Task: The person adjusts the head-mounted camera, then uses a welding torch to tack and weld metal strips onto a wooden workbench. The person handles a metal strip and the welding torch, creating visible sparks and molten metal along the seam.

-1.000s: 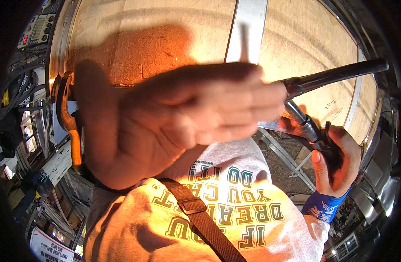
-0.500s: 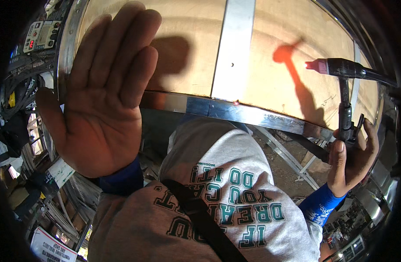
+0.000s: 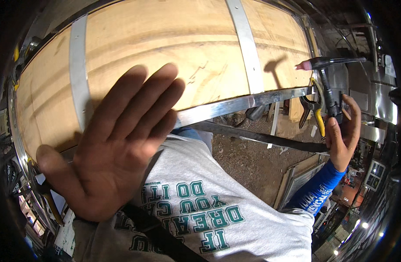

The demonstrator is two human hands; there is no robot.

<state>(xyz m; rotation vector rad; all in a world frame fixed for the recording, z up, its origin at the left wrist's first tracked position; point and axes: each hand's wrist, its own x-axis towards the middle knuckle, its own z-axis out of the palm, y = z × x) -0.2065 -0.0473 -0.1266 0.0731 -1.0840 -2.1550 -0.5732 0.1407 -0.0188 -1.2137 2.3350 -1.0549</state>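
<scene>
My left hand (image 3: 121,139) is raised palm up with nothing in it, its fingers stretched out. Behind it lies a wooden panel (image 3: 165,48) crossed by grey metal strips and edged with a shiny metal bar (image 3: 248,101). At the right, my right hand (image 3: 343,137) grips the black handle of a TIG welding torch (image 3: 326,85). The torch's pink nozzle points left over the panel's right end, apart from it, and casts a shadow on the wood. A yellow-handled clamp (image 3: 317,115) hangs on the metal edge right beside the torch handle.
A black cable sleeve (image 3: 261,137) runs from my right hand across my front. Below the panel are dirt ground (image 3: 239,159), wood scraps and a leaning framed panel (image 3: 296,179). Metal frames and clutter stand at the left; a workshop area with lights stretches off at the right.
The view has shifted rightward along the panel, bringing the yellow-handled clamp into sight. The red glow at the torch nozzle has faded. My left hand sits lower and more tilted.
</scene>
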